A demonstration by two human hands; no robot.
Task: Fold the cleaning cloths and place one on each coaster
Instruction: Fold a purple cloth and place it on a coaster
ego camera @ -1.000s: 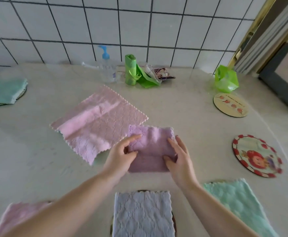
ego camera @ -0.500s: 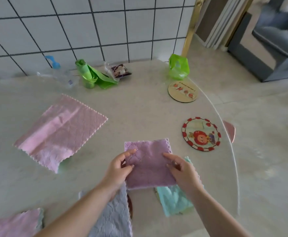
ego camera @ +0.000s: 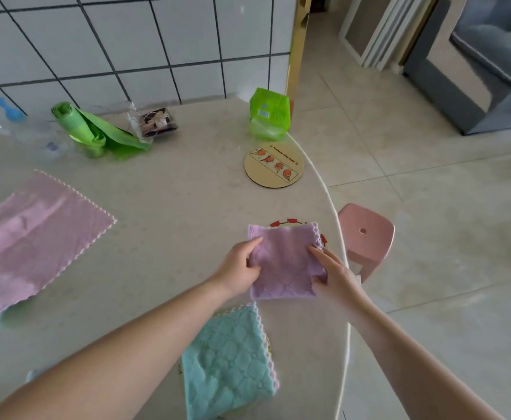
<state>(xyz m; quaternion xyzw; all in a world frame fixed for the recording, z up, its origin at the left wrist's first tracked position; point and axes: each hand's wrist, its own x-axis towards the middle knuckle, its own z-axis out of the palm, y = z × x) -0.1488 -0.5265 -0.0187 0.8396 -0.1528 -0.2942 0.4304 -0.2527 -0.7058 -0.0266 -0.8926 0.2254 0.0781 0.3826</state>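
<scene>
Currently:
purple cloth point(ego camera: 284, 262): folded, held flat over red-rimmed coaster point(ego camera: 290, 222), long axis running away from the person
left hand point(ego camera: 240, 268): left edge is pinched
right hand point(ego camera: 331, 275): right edge is gripped

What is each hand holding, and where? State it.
Both hold the folded purple cloth: the left hand grips its left edge, the right hand its right edge, over the red coaster.
</scene>
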